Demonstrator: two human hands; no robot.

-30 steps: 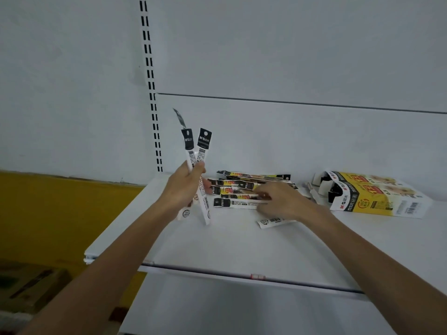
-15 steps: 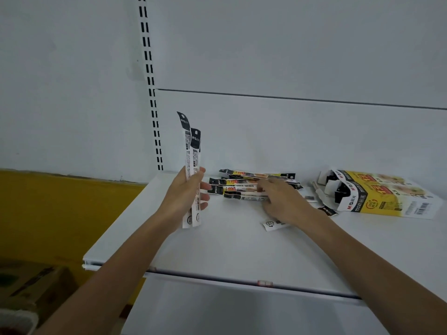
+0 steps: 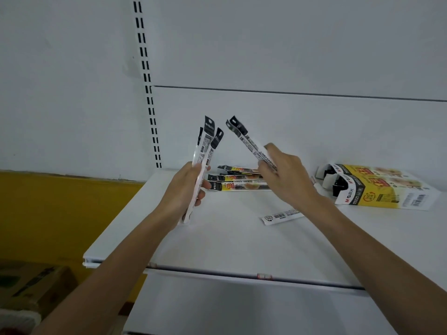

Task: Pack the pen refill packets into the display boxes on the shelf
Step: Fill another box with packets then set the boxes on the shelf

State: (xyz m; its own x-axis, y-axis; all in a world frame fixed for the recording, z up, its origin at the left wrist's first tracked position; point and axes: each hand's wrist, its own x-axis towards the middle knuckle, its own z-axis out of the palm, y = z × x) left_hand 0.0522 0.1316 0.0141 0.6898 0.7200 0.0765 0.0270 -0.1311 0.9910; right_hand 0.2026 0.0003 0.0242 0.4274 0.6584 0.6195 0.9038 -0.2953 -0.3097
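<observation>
Aloft, left hand [image 3: 183, 187], right hand [image 3: 288, 176], gripping packets [image 3: 206, 147]

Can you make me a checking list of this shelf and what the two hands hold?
Surface: white shelf, flat.
Job's things: pile of packets at the back; loose packet lying nearer; yellow display box on its side, end flaps open.
Clutter: nothing seen.
Hands: left hand grips upright bundle of packets; right hand holds tilted packet, perhaps two.
Cables: nothing seen.
Surroundings: slotted rail on white wall; cardboard box below left.
</observation>
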